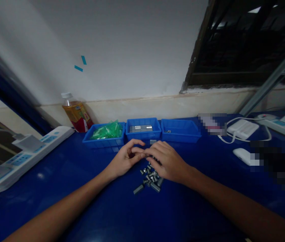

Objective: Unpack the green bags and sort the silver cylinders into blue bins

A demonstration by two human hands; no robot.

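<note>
Above a small pile of metal parts, my left hand (127, 157) and my right hand (169, 159) meet at the fingertips. Both have their fingers pinched together around something too small and too covered to name. Just below the right hand lie several short screws (148, 174) in a loose heap. Hexagonal metal standoffs lie at its near edge, one at the left (138, 189) and one at the right (155, 187). Another grey metal piece (153, 142) rests just beyond my fingers, in front of the middle bin.
Three blue bins line the wall: the left bin (104, 143) holds green plastic bags (108, 130), the middle bin (143, 135) metal bars, the right bin (181, 136) a few small parts. A drink bottle (76, 112), power strips (28, 153), a white charger (243, 129) and cables stand around.
</note>
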